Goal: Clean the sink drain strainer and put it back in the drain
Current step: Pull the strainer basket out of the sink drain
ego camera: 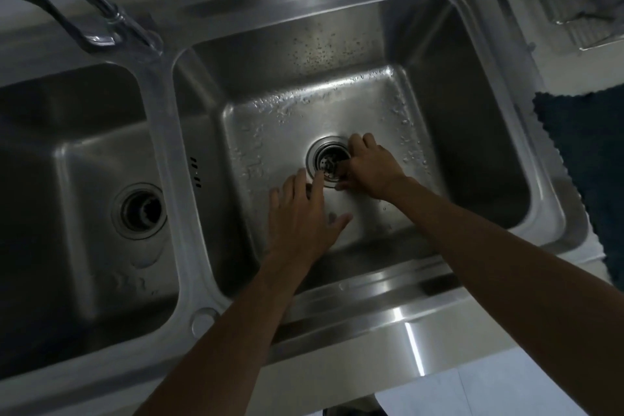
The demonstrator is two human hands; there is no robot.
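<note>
Strainer (328,164) seated down in the drain (317,149) of the right basin (472,152), round and flat-lying, so no long axis to speak of; central knob only dimly made out, too dark to say more. Directly under and just left of the right hand (373,170), whose fingers (341,169) curl inward over the drain's right edge and dip into the opening. Touching the strainer by the look of it, but whether pinched shut on the knob or merely resting against it: cannot tell, tips hidden in shadow. Left hand (300,216) lower and to the left, flat on the wet basin floor, fingers apart and holding nothing, one fingertip (317,176) reaching the drain's metal ring at its lower-left rim. Nearer of the two: the right, plainly, already over the opening; the left only at the edge, placed as a brace. Judged from this: either lifting out or seating back, not decidable here; in both cases a straight vertical path through the ring. Outward: water beads across the basin floor and back wall. Left basin (67,179) with its own open drain (140,211), well apart. Faucet (101,10) at upper left. Dark cloth (587,159) on the bench, right of the sink.
</note>
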